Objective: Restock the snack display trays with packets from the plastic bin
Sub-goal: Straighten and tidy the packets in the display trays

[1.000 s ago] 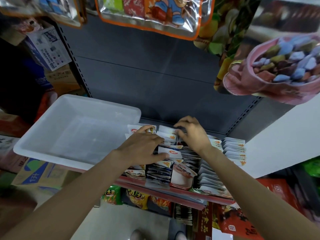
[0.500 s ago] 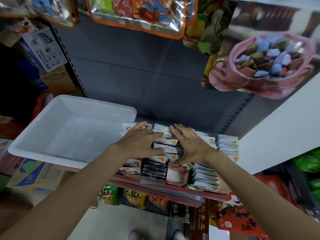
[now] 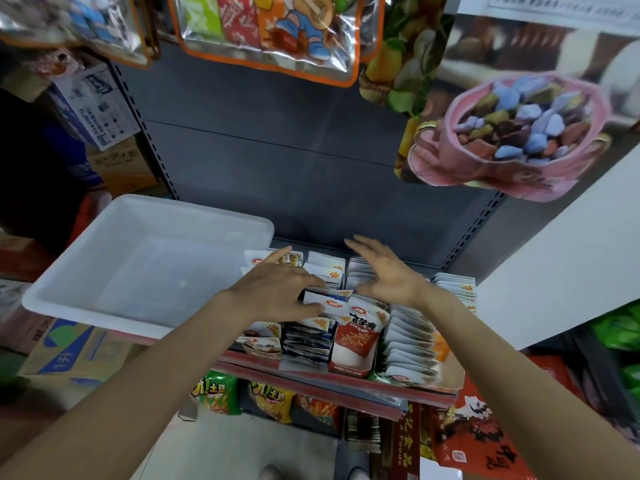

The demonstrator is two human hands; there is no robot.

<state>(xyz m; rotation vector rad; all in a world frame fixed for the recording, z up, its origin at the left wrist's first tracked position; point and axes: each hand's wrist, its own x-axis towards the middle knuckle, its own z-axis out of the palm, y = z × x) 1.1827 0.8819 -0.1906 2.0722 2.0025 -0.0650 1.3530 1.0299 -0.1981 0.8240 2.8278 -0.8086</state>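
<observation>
Rows of small white snack packets [image 3: 325, 271] stand on edge in display trays on the red-edged shelf [image 3: 311, 375]. My left hand [image 3: 277, 292] lies palm down on the left rows, fingers touching a loose packet [image 3: 332, 304] with a red logo. My right hand [image 3: 384, 271] hovers just above the middle rows, fingers spread and straight, holding nothing. A red and white tray front [image 3: 356, 341] faces me. The white plastic bin [image 3: 86, 271] sits at the left of the shelf with nothing visible inside.
Grey shelf back panel [image 3: 294, 168] rises behind the trays. Hanging snack bags [image 3: 270, 32] and a poster [image 3: 509, 133] overhang from above. Cardboard boxes [image 3: 69, 355] stack at the left. Chip bags [image 3: 218, 393] fill the lower shelf. A white wall [image 3: 571, 254] stands right.
My right hand has lifted off the packets and opened its fingers above the middle rows. My left hand has stayed on the left rows, shifting slightly.
</observation>
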